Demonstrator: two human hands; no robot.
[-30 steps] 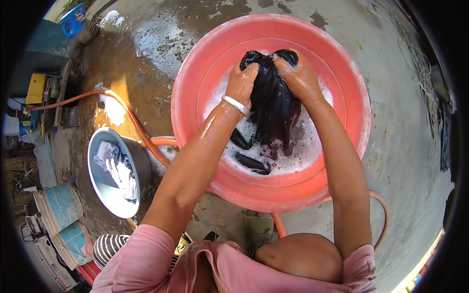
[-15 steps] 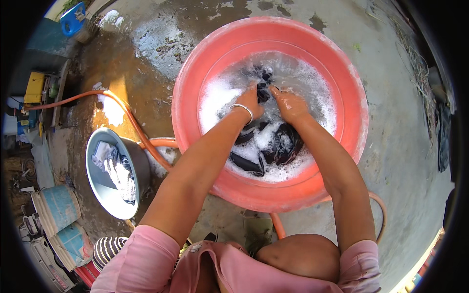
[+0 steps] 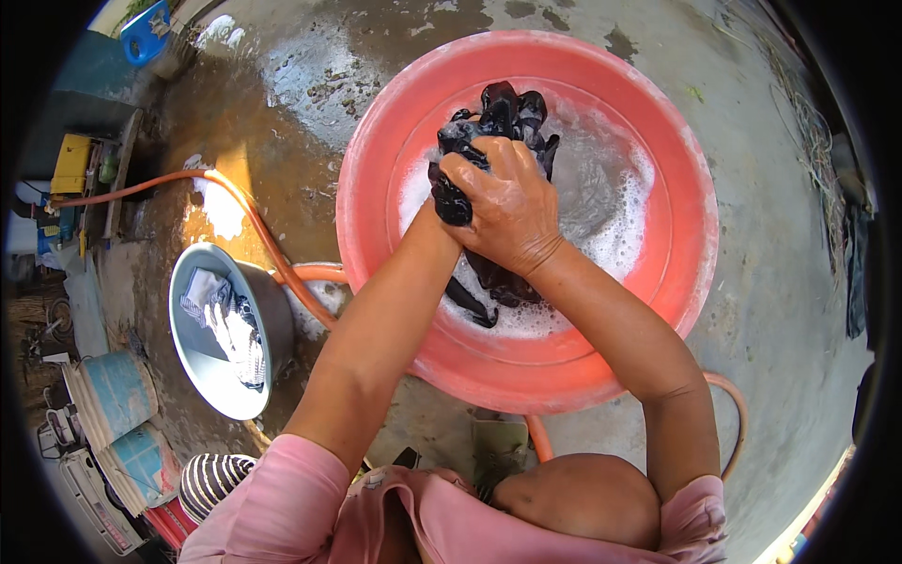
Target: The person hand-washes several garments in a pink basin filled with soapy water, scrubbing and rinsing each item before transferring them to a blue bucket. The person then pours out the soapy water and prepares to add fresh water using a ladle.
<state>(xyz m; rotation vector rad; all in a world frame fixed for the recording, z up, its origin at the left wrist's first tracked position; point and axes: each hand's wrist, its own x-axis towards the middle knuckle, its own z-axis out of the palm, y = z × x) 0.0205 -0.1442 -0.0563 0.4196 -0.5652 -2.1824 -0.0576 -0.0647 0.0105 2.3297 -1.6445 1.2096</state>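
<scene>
Right hand (image 3: 507, 211) closed tight over a wet black cloth (image 3: 498, 122), knuckles up, gripping the bunched part above the suds. Left hand (image 3: 442, 221) mostly hidden beneath the right one; wrist pressed against the cloth, grip impossible to tell. Cloth lifted partly clear of the water, upper end bunched toward the far side of a big pink basin (image 3: 686, 282), lower end trailing into the foam (image 3: 620, 226) near the close wall. Both forearms crossing the near rim and blocking sight of much of the water.

Just left of the basin, on wet concrete floor (image 3: 282, 85), a metal bowl (image 3: 202, 367) holding pale crumpled laundry (image 3: 230, 324). An orange hose (image 3: 235, 202) running from the far left, curving between bowl and basin, passing under the basin's near edge and looping out again at lower right. Two pale blue buckets (image 3: 117, 390) lying on their sides at the lower left edge, a striped cloth (image 3: 211, 479) beside them. A yellow box (image 3: 72, 162) and a blue plastic thing (image 3: 146, 19) at upper left, well apart from the basin. Pink sleeves and a bare knee at the bottom.
</scene>
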